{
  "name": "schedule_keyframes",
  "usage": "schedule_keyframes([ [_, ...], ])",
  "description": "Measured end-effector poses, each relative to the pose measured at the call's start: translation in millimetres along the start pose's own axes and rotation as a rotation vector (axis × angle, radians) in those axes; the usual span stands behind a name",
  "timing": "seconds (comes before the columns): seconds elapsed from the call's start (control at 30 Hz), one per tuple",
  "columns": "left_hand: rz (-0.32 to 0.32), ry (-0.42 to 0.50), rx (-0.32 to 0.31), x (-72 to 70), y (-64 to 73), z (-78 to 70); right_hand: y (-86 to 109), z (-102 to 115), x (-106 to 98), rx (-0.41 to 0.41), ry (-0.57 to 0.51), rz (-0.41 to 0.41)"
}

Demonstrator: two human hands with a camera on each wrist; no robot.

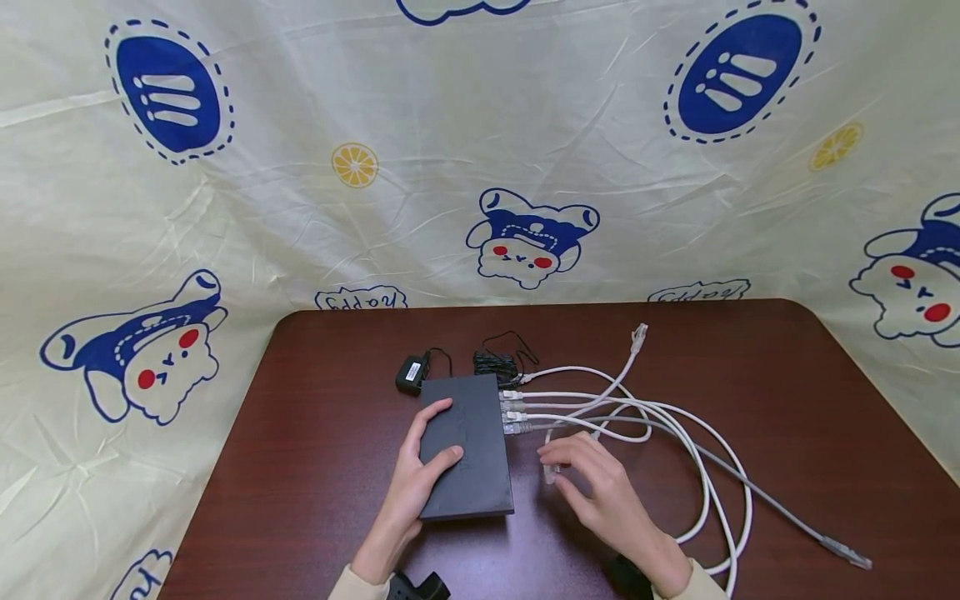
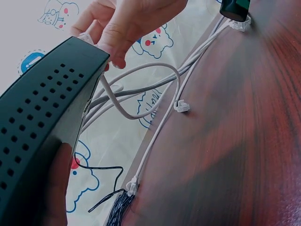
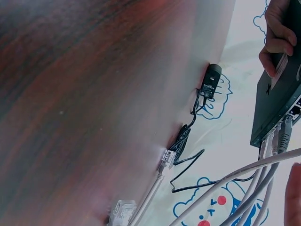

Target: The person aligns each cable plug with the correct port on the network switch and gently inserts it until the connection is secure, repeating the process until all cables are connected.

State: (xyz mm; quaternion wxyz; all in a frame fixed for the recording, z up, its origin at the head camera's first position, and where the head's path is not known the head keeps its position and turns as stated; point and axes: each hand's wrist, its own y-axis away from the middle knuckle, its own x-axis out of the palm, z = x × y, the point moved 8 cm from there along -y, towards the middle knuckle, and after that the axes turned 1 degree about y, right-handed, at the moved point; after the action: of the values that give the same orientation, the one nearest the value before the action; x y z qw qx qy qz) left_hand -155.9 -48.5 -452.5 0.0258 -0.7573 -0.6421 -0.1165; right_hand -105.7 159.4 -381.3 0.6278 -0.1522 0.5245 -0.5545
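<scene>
Dark flat network switch (image 1: 467, 446) on table; white cable plug (image 1: 551, 473) just beside

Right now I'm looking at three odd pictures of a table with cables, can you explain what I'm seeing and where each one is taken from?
There is no machine here: a person works with two bare hands and wears three cameras.

The wide picture comes from a head camera looking down at a dark brown table. The other two come from cameras on the wrists, so they look tilted and very close.

On the table lies a black network switch with several white network cables and a grey cable plugged into its side. Behind it lie a small black power adapter and its bundled cord.

The left hand grips the switch. The right hand holds a clear cable plug beside the switch.
</scene>
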Motion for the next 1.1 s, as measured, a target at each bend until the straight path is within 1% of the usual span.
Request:
schedule_keyframes([
  [0.13, 0.002, 0.003, 0.002, 0.1, 0.5, -0.1, -2.1, 2.5, -1.5, -0.042, -0.003, -0.035],
  [0.27, 0.003, 0.009, 0.002, 0.1, 1.2, -0.3, -3.9, 4.5, -0.8, -0.048, 0.004, -0.035],
  [0.53, 0.004, 0.001, 0.013, 0.5, 2.2, -2.2, -10.2, 5.6, 3.0, -0.051, 0.007, -0.003],
  [0.9, 0.000, -0.003, 0.016, 0.6, 3.2, -3.6, -14.5, 3.6, 8.2, -0.039, 0.048, 0.034],
  [1.1, -0.002, -0.007, 0.014, 0.3, 2.2, -3.2, -15.7, 1.0, 9.1, -0.017, 0.078, 0.052],
])
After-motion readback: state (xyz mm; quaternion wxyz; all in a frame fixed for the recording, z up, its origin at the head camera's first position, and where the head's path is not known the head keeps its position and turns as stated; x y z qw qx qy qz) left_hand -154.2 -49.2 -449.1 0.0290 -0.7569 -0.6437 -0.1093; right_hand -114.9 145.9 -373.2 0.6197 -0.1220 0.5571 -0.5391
